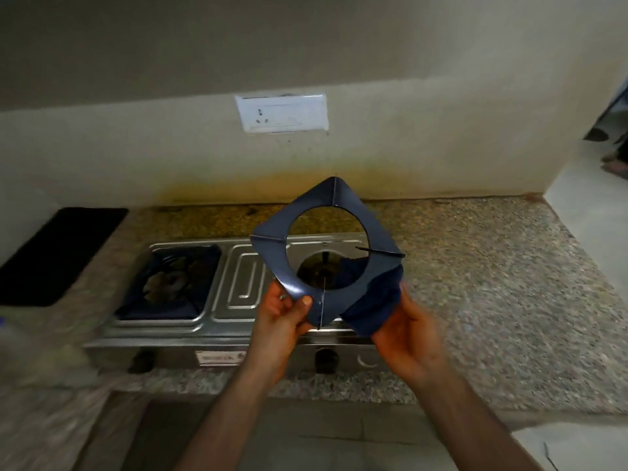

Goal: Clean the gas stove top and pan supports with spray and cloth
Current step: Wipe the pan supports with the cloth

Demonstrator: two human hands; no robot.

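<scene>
A blue square pan support [343, 202] with a round hole is lifted and tilted above the right burner of the steel two-burner gas stove [243, 277]. My left hand [282, 317] pinches its lower left edge, thumb on top. My right hand [407, 334] grips a dark blue cloth [373, 300] bunched against the support's lower right edge. The right burner [319, 266] shows through the hole. A second blue pan support [173, 280] sits on the left burner. No spray bottle is in view.
The stove stands on a speckled granite counter [492, 283] against a stained wall. A black flat mat [61, 253] lies at the far left. A white socket plate [282, 112] is on the wall above. Two black knobs [326, 360] face me.
</scene>
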